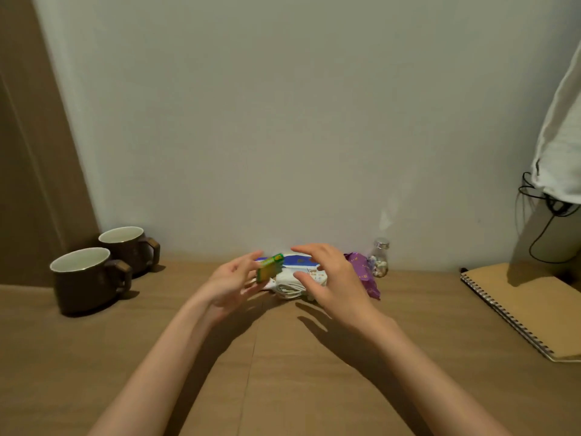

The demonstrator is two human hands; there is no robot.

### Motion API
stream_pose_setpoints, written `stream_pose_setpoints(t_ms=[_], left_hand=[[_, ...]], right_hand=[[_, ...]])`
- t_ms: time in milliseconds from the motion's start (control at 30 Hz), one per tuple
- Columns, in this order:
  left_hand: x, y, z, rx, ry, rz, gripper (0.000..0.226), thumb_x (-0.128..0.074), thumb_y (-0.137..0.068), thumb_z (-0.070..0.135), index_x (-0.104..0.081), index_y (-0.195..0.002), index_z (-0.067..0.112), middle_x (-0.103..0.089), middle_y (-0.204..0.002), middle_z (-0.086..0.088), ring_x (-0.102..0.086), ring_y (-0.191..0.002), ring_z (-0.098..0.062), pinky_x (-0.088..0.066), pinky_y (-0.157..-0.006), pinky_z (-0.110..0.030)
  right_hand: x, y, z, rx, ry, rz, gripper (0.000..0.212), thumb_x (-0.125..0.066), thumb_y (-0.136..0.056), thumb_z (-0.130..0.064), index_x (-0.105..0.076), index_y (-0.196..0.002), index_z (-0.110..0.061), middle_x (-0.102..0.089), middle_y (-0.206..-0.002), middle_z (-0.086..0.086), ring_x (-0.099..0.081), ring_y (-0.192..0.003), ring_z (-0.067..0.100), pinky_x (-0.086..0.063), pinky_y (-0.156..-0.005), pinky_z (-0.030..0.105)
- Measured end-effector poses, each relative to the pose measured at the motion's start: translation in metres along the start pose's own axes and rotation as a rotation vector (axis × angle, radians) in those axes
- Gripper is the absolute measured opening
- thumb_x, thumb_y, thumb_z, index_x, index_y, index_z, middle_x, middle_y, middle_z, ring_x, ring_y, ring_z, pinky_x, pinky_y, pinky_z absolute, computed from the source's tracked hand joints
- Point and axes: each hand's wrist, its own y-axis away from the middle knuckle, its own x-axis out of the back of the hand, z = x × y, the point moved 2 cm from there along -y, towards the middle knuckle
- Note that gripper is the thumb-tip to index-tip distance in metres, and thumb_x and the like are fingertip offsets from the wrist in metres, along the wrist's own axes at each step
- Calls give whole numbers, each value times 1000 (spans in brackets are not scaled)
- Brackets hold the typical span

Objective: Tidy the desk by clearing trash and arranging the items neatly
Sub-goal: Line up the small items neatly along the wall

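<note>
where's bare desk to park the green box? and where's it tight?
Free: the wide strip of brown desk between the two dark brown mugs and the left hand, and between the purple wrapper and the spiral kraft notebook. Crowded: centre back by the wall, where the blue-white packet, white cable and small glass bottle bunch together.

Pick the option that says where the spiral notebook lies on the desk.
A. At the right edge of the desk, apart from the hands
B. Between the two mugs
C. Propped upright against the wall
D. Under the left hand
A: the spiral notebook lies flat at the desk's right side, well clear of the right hand and left hand.
</note>
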Motion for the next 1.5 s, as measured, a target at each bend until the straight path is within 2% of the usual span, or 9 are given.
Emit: stream_pose_setpoints(t_ms=[200, 367, 533, 633, 733, 1000, 1133, 1367, 1500], left_hand=[[-48, 22, -11, 96, -10, -211, 29, -49, -93, 9, -58, -120, 8, -67, -114, -18, -65, -104, -25, -56, -85, -33], [-83, 33, -22, 103, -96, -304, 29, -50, -95, 25, -60, -119, 11, -69, -111, -14, -67, -103, -26, -53, -91, -36], [-102, 33, -31, -236, -519, -60, 30, -56, -92, 31, -57, -122, 30, -64, -115, 0, -64, -94, -12, -53, -63, -20], [-107, 31, -42, -494, -910, 19, 36, -57, -87, 27, -55, -122, 36, -59, -116, 9, -53, -105, -8, -50, -86, -31], [-114, 22, -56, -705, -1172, 3, 40, -51, -91, 30, -50, -130, 32, -52, -129, 12, -37, -120, -8, -35, -98, -27], [-120, 3, -87, -760, -1529, -94, 47, -29, -96, 45, -27, -143, 41, -20, -155, 12, -5, -145, -14, 4, -117, -38], [-125, -3, -89, -757, -1620, -131, 61, -4, -87, 53, -21, -145, 43, -13, -157, 13, 0, -146, -14, 10, -116, -43], [-128, -10, -92, -706, -1632, -137, 49, -21, -97, 49, -16, -146, 43, -10, -157, 13, 5, -146, -14, 12, -117, -47], [-128, -10, -93, -688, -1654, -152, 59, -5, -89, 55, -13, -146, 43, -11, -157, 12, 4, -146, -15, 14, -115, -48]], right_hand=[[23, 11, 7, -42, 25, -26, 18, -61, -91, -28, -63, -108, -25, -57, -101, -14, -49, -96, 4, -40, -80, 16], [50, 29, 25, -215, -181, -27, 9, -59, -92, -21, -62, -101, -21, -63, -91, -9, -62, -84, 7, -53, -70, 17], [81, 49, 82, -573, -372, 286, 7, -58, -93, -13, -63, -97, -13, -66, -94, 8, -62, -80, 11, -54, -63, 18], [91, 63, 122, -744, -302, 376, 11, -60, -92, -16, -66, -100, -10, -67, -95, 8, -62, -82, 13, -55, -72, 29], [91, 69, 148, -826, -264, 385, 9, -63, -89, -17, -68, -94, -11, -70, -96, 11, -62, -80, 16, -53, -77, 37], [78, 56, 173, -788, -143, 191, 12, -58, -93, -19, -64, -100, -11, -63, -96, 1, -57, -93, 14, -46, -81, 28], [70, 47, 181, -755, -105, 116, 17, -56, -94, -19, -64, -105, -7, -62, -95, 1, -59, -92, 15, -47, -79, 28], [55, 37, 192, -697, 12, 84, 11, -53, -95, -19, -61, -94, -12, -62, -87, 2, -59, -86, 19, -46, -75, 33], [46, 32, 192, -647, 141, 54, 18, -52, -96, -18, -65, -99, -5, -65, -98, 9, -58, -90, 21, -44, -75, 31]])
